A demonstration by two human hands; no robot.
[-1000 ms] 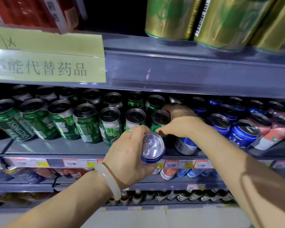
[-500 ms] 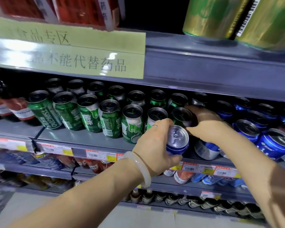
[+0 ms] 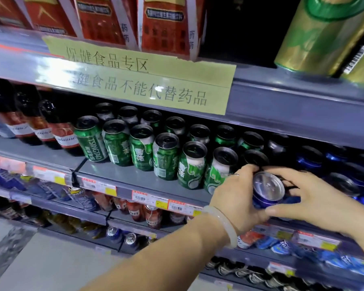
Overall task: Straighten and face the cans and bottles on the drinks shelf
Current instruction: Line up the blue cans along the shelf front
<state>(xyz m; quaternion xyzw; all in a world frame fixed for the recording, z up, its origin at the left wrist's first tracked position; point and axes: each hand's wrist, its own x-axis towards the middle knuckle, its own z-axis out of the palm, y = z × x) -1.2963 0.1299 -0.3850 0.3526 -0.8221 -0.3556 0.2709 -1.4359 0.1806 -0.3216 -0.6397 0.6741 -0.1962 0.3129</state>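
A person's two bare hands meet at a blue can (image 3: 268, 191) held just above the front edge of the drinks shelf (image 3: 122, 178), toward its right end. The left hand (image 3: 235, 199), with a pale bangle (image 3: 224, 225) at the wrist and a ring on one finger, wraps its curled fingers around the left side of the can. The right hand (image 3: 315, 201) comes in from the right, its thumb under the can's lower side and its fingers spread over the far side, so both hands have hold of it. The can tilts toward the camera, showing its silver top and pull tab. Just to its left, touching the left hand, green cans (image 3: 166, 156) stand upright in two rows running back along the shelf, with labels turned different ways. Farther left, near the shelf's left end, stand dark bottles with red labels (image 3: 42, 127). To the right of the hands, more blue cans (image 3: 345, 177) sit in shadow. A yellow-green paper sign (image 3: 147, 80) with Chinese writing is taped to the edge of the shelf above, which carries red boxes (image 3: 105, 17) and large gold cans (image 3: 324, 32). Price tags (image 3: 149, 198) line the drinks shelf's front edge.
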